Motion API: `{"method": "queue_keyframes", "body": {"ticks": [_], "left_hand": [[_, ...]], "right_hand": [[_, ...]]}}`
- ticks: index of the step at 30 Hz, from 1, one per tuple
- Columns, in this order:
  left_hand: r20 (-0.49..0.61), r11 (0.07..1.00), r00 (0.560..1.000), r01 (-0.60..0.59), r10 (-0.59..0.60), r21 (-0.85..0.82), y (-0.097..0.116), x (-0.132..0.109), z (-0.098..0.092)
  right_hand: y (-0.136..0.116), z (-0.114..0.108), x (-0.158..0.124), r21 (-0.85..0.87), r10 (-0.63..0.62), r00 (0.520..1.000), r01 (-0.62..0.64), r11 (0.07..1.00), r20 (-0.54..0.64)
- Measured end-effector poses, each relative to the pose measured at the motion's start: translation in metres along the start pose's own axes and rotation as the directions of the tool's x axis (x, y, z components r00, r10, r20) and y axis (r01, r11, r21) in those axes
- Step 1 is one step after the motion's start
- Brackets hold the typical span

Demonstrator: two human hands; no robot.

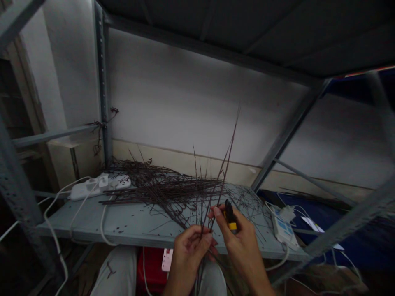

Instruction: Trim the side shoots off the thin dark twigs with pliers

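Observation:
In front of my knees, my left hand (194, 246) is closed round several thin dark twigs (226, 170) that rise upright past the shelf edge. Their lower ends drop between my legs. Close by on the right, my right hand (239, 236) keeps a small black-and-yellow hand tool (228, 213) in its palm, black end up; its exact kind cannot be made out. The thumb and forefinger of that hand are pinched at the same twigs, just above my left hand. Behind both hands lies a heap of long dark twigs (166, 189) across the shelf.
The grey metal shelf (92, 230) stands between slanting posts (103, 82), with another panel overhead. One white power strip (89, 187) with cables lies at its left, a second power strip (284, 228) at its right. Something red (151, 267) is under the shelf.

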State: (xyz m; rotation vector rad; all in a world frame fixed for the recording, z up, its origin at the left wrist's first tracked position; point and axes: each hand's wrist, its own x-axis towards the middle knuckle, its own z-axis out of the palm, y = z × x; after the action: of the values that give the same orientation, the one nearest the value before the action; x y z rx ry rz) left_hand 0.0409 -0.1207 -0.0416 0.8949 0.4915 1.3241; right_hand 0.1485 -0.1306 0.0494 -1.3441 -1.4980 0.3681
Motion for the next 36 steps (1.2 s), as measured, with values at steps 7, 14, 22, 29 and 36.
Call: {"method": "queue_keyframes", "body": {"ticks": [7, 14, 22, 29, 36], "left_hand": [[-0.063, 0.991, 0.991, 0.109, -0.114, -0.072, 0.010, 0.000, 0.008], [-0.019, 0.996, 0.999, 0.045, -0.046, -0.077, 0.017, -0.006, 0.008], [0.050, 0.992, 0.998, 0.043, -0.037, -0.116, 0.019, -0.010, 0.007], [0.094, 0.984, 0.992, 0.096, -0.083, -0.150, 0.021, -0.016, 0.008], [-0.034, 0.977, 0.993, 0.101, -0.109, -0.189, 0.026, -0.009, 0.009]], "right_hand": [[0.017, -0.029, 0.017, -0.280, -0.293, 0.953, 0.302, 0.911, 0.076], [0.009, -0.068, 0.064, -0.580, -0.614, 0.707, 0.679, 0.450, 0.352], [0.003, -0.064, 0.075, -0.589, -0.662, 0.541, 0.787, 0.183, 0.518], [0.018, -0.055, 0.071, -0.573, -0.772, 0.442, 0.810, 0.125, 0.457], [0.027, -0.035, 0.063, -0.531, -0.744, 0.572, 0.773, 0.347, 0.346]]}}
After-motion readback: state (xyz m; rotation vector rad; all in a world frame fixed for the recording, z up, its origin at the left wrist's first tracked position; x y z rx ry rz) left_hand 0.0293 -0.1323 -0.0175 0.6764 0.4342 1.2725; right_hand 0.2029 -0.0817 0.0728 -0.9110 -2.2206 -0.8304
